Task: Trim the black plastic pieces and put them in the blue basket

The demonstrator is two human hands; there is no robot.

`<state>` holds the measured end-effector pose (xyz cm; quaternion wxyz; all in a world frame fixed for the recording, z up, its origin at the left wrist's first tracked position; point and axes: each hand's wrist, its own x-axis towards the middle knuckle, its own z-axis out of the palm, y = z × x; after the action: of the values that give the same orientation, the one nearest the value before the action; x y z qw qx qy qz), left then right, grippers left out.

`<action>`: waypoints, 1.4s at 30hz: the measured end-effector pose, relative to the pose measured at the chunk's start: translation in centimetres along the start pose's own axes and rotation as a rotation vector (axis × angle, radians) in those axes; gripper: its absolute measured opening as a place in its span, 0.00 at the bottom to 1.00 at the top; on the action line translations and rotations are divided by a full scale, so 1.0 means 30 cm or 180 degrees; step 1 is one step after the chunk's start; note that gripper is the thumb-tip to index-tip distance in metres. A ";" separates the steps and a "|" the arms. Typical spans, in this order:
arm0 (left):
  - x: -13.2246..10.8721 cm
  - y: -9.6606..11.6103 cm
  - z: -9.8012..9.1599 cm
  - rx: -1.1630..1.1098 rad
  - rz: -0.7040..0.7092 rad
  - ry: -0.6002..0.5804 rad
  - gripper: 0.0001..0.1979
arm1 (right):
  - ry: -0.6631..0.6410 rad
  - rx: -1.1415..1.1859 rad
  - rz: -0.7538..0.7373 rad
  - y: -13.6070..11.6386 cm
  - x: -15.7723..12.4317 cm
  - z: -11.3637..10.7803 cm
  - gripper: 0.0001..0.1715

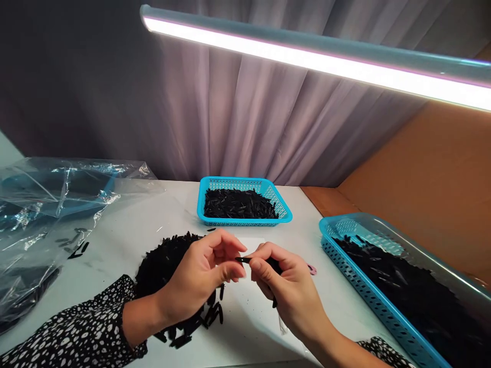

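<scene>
My right hand is closed, pinching a small slim black piece between thumb and index finger, with more black pieces partly showing inside the curled fingers. Just left of it, my left hand has its thumb and fingers apart around the tip of that piece, with no grip on it. Behind and below my left hand lies a heap of black pieces on the white table. Loose pieces are scattered at the heap's lower edge.
A blue basket of black pieces stands at the back centre. Another blue basket with black pieces is at the right. Clear plastic bags cover the left side. A bright tube lamp hangs above.
</scene>
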<state>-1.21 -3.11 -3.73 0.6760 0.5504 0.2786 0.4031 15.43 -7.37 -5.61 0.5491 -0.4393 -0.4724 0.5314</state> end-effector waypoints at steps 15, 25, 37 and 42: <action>0.035 -0.161 -0.016 -0.0536 -0.0383 0.0100 0.15 | 0.1176 -0.1943 -0.0982 0.021 0.424 -0.147 0.27; 0.049 -0.163 -0.038 -0.1042 -0.0925 0.0019 0.19 | -0.0287 -0.3528 -0.1346 -0.012 0.260 -0.254 0.12; 0.055 -0.161 -0.044 -0.1351 -0.1069 0.0141 0.17 | -0.1938 -0.5686 -0.2372 0.058 0.046 -0.292 0.14; 0.050 -0.169 -0.051 -0.1352 -0.1022 0.0102 0.18 | -0.1716 -0.4815 -0.2327 0.044 0.011 -0.279 0.18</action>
<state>-0.49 -1.38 -8.90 0.8271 0.3385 0.2822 0.3488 23.45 -6.81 -8.30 0.1166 -0.3661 -0.9221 -0.0471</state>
